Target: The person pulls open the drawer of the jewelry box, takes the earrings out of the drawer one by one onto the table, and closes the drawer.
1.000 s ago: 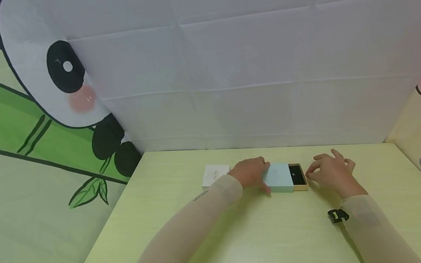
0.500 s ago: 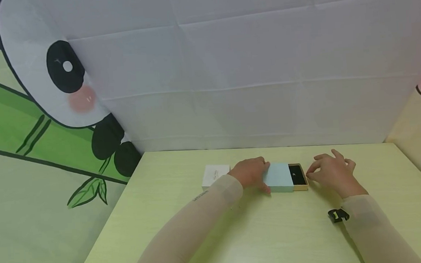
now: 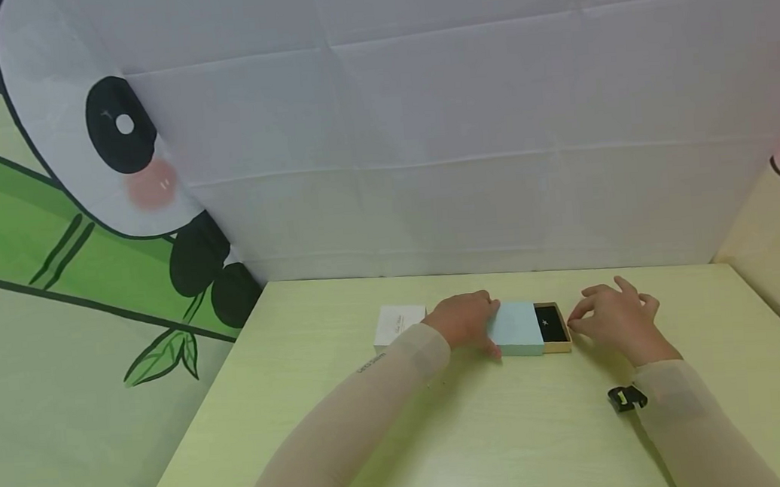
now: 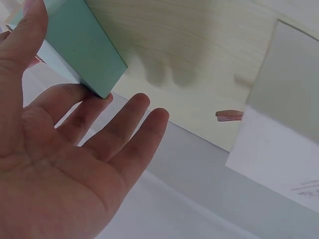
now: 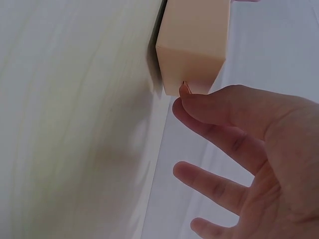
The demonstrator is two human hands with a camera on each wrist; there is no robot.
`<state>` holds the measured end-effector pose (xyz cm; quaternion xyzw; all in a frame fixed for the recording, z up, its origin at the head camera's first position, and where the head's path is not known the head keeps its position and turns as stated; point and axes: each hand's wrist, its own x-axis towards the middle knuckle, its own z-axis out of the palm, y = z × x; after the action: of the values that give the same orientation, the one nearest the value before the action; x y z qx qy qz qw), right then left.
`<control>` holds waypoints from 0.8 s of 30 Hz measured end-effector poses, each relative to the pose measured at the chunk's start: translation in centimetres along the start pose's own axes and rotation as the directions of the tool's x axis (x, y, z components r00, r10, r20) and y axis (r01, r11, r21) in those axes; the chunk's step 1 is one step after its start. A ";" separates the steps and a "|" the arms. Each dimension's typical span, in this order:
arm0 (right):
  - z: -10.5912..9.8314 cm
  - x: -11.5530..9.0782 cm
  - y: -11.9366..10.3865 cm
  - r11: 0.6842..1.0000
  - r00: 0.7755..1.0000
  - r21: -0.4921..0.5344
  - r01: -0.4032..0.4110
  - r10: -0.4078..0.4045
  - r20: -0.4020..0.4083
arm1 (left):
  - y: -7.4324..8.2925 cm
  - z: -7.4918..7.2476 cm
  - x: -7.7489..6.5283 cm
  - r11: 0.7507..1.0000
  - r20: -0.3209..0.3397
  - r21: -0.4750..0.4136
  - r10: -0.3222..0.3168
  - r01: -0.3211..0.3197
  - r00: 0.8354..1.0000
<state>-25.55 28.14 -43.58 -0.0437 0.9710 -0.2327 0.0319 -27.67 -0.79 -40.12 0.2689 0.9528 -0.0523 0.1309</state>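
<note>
A light blue sleeve (image 3: 514, 330) of a drawer-style gift box lies on the table, with its tan inner drawer (image 3: 557, 348) partly out on the right side. Black lining with a small star-like mark shows in the drawer. My left hand (image 3: 462, 321) holds the sleeve's left end between thumb and fingertips; in the left wrist view the ring and little fingers stretch free. My right hand (image 3: 614, 323) is at the drawer's right end. Its thumb and index finger pinch a small ribbon pull tab (image 5: 185, 89) on the drawer's end face, while the other fingers stay spread.
Left of my left hand stands a white box (image 3: 398, 323) with faint print and a small ribbon tab (image 4: 229, 115) on its side. A pale wooden table (image 3: 499, 439) bears everything. White cloth (image 3: 452, 156) hangs behind its back edge. A black clip (image 3: 626, 399) sits at my right sleeve.
</note>
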 end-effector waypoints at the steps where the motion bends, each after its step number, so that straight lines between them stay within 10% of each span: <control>1: 0.1 -0.2 -0.1 1.000 1.000 0.000 -0.001 0.001 -0.001 | 0.0 0.1 -0.1 1.000 0.000 0.003 0.003 -0.003 1.000; 24: 3.3 -7.5 -3.3 0.996 0.994 0.021 -0.092 0.093 -0.051 | -0.2 2.5 -5.3 0.995 0.002 0.034 0.093 -0.093 0.996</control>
<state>-17.57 24.48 -44.72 0.0077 0.9704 -0.2408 0.0179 -22.90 -4.06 -41.02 0.3153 0.9381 -0.0627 0.1289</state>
